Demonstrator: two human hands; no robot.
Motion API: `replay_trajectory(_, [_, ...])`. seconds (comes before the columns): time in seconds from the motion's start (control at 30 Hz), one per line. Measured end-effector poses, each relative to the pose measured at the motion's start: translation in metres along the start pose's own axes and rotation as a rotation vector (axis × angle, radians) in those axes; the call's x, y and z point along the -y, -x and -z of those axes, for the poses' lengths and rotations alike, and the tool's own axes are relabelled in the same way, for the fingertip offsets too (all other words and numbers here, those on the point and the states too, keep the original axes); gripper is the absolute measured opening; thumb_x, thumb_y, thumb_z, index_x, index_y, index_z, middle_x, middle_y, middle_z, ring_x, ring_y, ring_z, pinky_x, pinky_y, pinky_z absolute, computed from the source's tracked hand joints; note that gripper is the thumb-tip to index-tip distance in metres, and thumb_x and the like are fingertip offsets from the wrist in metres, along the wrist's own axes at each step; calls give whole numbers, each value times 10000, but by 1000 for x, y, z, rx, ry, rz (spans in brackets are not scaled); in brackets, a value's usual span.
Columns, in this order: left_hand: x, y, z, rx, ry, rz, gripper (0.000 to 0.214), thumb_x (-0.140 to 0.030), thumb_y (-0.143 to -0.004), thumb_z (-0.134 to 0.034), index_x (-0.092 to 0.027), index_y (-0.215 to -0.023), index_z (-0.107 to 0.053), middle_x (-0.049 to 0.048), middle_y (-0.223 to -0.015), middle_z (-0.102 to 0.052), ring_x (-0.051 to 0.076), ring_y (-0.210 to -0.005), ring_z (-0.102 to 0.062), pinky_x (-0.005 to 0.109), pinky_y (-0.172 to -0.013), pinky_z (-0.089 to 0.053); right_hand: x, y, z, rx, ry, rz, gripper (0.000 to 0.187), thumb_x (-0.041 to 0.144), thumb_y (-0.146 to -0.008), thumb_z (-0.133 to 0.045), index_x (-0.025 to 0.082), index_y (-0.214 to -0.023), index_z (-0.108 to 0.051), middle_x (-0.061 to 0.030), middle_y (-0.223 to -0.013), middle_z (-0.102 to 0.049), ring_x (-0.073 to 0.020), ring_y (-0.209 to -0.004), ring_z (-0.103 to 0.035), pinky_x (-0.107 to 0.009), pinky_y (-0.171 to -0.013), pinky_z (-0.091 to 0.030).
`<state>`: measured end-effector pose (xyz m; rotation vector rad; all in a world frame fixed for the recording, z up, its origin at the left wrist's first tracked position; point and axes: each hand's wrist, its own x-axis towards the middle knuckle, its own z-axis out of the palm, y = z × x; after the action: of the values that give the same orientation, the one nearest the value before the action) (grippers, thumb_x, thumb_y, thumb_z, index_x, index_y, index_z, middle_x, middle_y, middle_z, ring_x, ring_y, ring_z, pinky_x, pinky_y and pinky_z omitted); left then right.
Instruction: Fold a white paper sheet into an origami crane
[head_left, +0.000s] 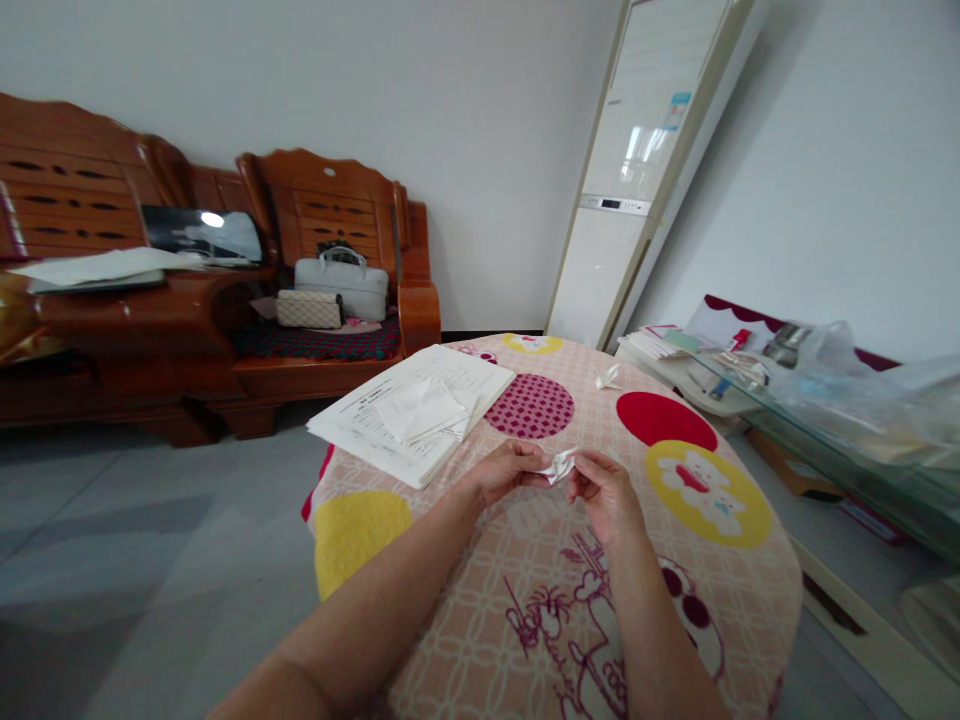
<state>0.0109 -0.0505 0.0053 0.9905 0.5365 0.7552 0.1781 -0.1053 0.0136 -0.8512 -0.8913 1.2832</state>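
A small piece of folded white paper (559, 465) is held above the patterned tablecloth of a round table (720, 560). My left hand (508, 470) pinches its left side with fingers closed. From the right, my right hand (604, 490) grips the other end, fingers curled. Both forearms reach in from the bottom of the view.
A stack of white sheets (412, 410) with loose folded paper on top lies at the table's far left. A small folded paper figure (607, 378) sits at the far edge. Wooden sofas with bags (341, 285) stand left, a standing air conditioner (637, 170) behind, a cluttered glass table (810, 390) right.
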Motion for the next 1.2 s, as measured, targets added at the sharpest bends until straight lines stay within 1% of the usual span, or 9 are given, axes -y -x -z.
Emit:
replay_trajectory(0.17, [0, 1, 1, 6, -4, -9, 313, -319, -542, -877, -95, -701, -725, 48, -719, -676, 129, -678, -616, 269, -736, -517, 0, 1, -2, -13, -11, -27, 151, 277, -629, -784, 165, -721, -741, 24, -503, -599, -95, -408, -500, -210, -370, -434])
replay_trajectory(0.43, [1, 0, 0, 10, -18, -6, 319, -323, -540, -880, -89, -686, -718, 33, -669, -653, 120, -633, -603, 274, -711, -510, -1, 0, 1, -57, 22, -11, 132, 244, -609, -799, 156, -664, -718, 31, -500, -588, -93, -409, -492, -215, -379, -432])
replay_trajectory(0.57, [1, -1, -1, -17, -17, -44, 312, -326, -553, -873, -91, -685, -716, 37, -701, -662, 122, -661, -604, 285, -738, -513, 2, 0, 0, -54, -3, -8, 231, 349, -655, -782, 155, -770, -732, 29, -537, -602, -87, -383, -475, -224, -364, -429])
replay_trajectory(0.63, [0, 0, -2, -45, -20, -83, 309, -337, -563, -867, -98, -685, -715, 35, -719, -665, 118, -677, -599, 282, -750, -513, 4, 0, -2, -102, -24, 14, 289, 413, -682, -755, 146, -789, -730, 11, -555, -624, -94, -384, -491, -232, -362, -440])
replay_trajectory(0.7, [0, 0, -4, -61, -47, -123, 314, -361, -582, -855, -101, -689, -715, 41, -745, -670, 125, -701, -602, 287, -758, -514, 5, 0, -3, -167, -14, 57, 299, 426, -686, -746, 136, -755, -721, -9, -559, -642, -107, -397, -520, -238, -371, -453])
replay_trajectory(0.83, [-1, 0, -8, -74, -158, -214, 332, -419, -650, -803, -103, -681, -708, 66, -832, -681, 148, -747, -609, 289, -749, -508, 3, 0, -5, -206, 88, 141, 219, 315, -644, -771, 136, -758, -720, -7, -567, -652, -113, -407, -538, -236, -376, -447])
replay_trajectory(0.97, [-2, -1, -8, -100, -346, -411, 318, -425, -709, -761, -118, -646, -708, 72, -840, -673, 159, -771, -598, 259, -721, -466, 0, 0, -3, -227, 112, 161, 209, 271, -650, -745, 135, -807, -728, -7, -566, -657, -115, -404, -543, -240, -376, -450])
replay_trajectory(1.07, [-2, -1, -8, -162, -495, -547, 277, -413, -744, -738, -143, -682, -736, 84, -906, -685, 179, -831, -606, 263, -760, -445, -2, -2, 0, -262, 123, 163, 210, 274, -665, -734, 134, -822, -726, -6, -564, -657, -110, -394, -540, -237, -377, -454])
replay_trajectory(1.2, [-3, 3, -11, -173, -564, -564, 266, -427, -751, -730, -165, -706, -752, 98, -986, -688, 199, -885, -613, 269, -788, -443, -6, -5, 2, -305, 211, 199, 219, 269, -659, -741, 134, -830, -720, -35, -641, -698, -130, -458, -589, -237, -402, -474])
